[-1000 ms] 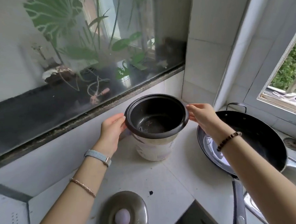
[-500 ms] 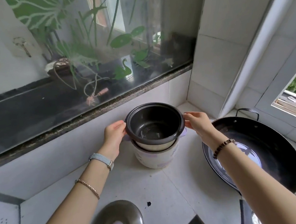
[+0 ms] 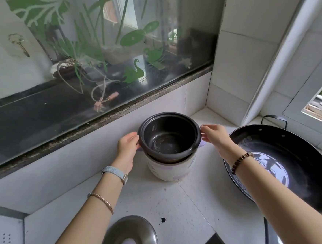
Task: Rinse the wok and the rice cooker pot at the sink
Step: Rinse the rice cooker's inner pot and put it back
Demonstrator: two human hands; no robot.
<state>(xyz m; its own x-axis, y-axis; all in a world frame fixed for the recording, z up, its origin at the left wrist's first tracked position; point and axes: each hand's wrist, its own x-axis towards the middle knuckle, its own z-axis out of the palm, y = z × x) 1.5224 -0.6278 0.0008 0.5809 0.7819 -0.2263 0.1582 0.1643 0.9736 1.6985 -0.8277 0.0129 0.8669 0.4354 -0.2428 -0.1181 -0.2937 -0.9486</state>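
I see the dark rice cooker pot (image 3: 169,138) sitting partway in the white cooker body (image 3: 171,168) at the back of the pale desk (image 3: 181,200), its rim tilted and raised above the body's edge. Left hand (image 3: 126,149) and right hand (image 3: 215,137) flank it, fingers (image 3: 133,136) curled against the rim on either side, apparently gripping it, though the contact under the lip is hidden from me. The black wok (image 3: 285,162) lies to the right, just beside the cooker; a steel lid (image 3: 129,238) rests near the front edge.
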